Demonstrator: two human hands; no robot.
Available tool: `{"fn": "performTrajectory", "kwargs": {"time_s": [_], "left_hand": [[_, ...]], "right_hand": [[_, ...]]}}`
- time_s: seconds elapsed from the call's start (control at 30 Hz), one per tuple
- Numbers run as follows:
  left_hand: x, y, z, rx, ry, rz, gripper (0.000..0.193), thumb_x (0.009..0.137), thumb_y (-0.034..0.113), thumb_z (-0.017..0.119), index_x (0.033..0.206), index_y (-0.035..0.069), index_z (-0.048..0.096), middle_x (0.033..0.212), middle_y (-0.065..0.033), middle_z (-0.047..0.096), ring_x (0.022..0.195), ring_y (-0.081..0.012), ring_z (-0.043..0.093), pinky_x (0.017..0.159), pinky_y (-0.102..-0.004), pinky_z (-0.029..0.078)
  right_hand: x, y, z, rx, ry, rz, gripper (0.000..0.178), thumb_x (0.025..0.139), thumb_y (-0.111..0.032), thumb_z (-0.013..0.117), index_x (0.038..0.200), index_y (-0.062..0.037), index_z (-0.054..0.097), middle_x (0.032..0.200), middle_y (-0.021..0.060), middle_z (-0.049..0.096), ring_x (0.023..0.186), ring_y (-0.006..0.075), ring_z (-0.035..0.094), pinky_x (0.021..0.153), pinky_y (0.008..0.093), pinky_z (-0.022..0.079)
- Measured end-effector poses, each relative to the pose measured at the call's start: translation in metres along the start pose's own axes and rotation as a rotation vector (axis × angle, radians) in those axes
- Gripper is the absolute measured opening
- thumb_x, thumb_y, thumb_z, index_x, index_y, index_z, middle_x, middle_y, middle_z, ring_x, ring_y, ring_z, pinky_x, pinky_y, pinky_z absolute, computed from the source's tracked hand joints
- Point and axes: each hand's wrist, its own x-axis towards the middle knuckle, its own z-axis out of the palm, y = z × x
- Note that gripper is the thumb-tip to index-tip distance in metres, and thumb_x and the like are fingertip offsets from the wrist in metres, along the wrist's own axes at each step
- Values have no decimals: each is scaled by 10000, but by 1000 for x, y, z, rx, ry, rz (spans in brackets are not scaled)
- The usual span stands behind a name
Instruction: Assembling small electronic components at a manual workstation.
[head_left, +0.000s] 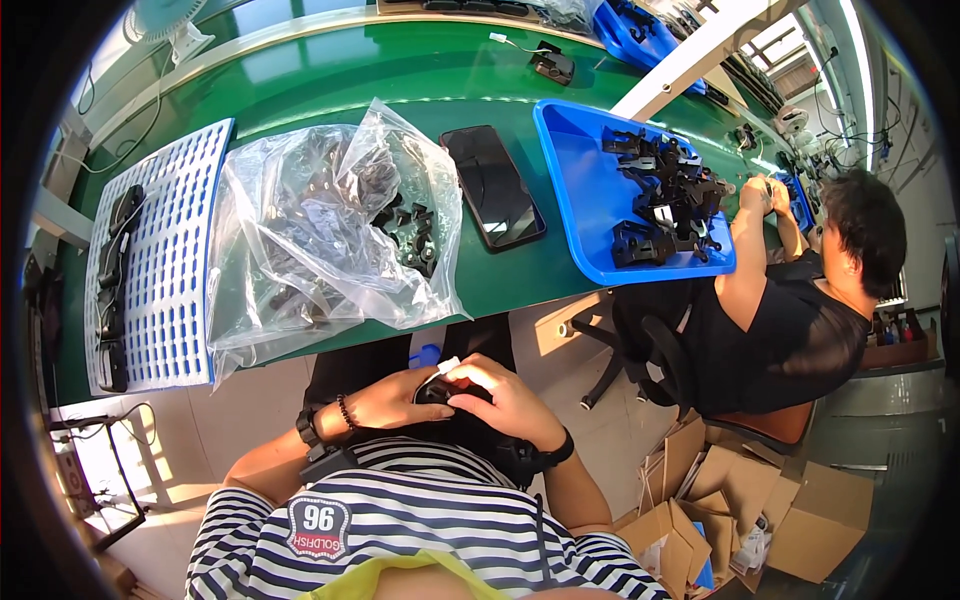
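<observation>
Above my lap, just off the bench's near edge, both hands close on a small black plastic part (434,392). My left hand (392,402) wraps round it from the left. The fingers of my right hand (508,402) bend over its right side, with the thumb pressed to it. A small white piece (446,368) shows at the top between my fingers; I cannot tell whether it belongs to the part. My fingers hide much of the part.
On the green bench (300,80) lie a transparent bag (300,240) of black parts, a black phone (495,185) and a perforated white tray (165,290). A blue bin (590,225) holds more black parts. A co-worker (790,330) sits at right, near cardboard boxes (820,520).
</observation>
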Motion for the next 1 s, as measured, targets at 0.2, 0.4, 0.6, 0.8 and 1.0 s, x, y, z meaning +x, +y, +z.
{"fn": "performTrajectory", "kwargs": {"time_s": [0.2,0.4,0.6,0.8,1.0], "left_hand": [[3,-6,4,-85,76,83,569,930,314,741,1345,-18,540,1122,-161,668,1023,-217,625,929,-357,491],[8,-6,7,15,108,74,502,914,305,746,1260,-13,569,1066,-168,665,979,-244,637,883,-360,498],[8,-6,7,26,77,-104,551,915,257,762,1330,-29,542,1162,-133,660,1051,-183,612,928,-321,493],[7,-9,14,153,180,-8,565,922,399,722,1258,-26,560,964,-183,634,822,-244,602,730,-350,490],[11,-8,11,184,168,-68,581,911,410,733,1275,-9,562,957,-162,628,799,-217,587,703,-336,482]], "right_hand": [[0,5,7,36,74,37,246,893,-145,746,1078,-24,639,974,106,614,901,267,636,807,371,517],[4,12,5,14,64,109,228,913,-100,735,1092,-9,628,948,75,593,836,184,637,741,305,521],[5,18,18,-111,103,90,218,928,-114,723,1076,2,612,942,80,592,826,180,629,727,300,513],[2,25,22,-140,165,-7,226,940,-130,718,1072,8,599,963,75,602,831,177,620,730,305,511],[-6,38,28,38,140,125,237,958,-143,705,1106,5,595,989,70,614,903,161,609,815,304,501]]}}
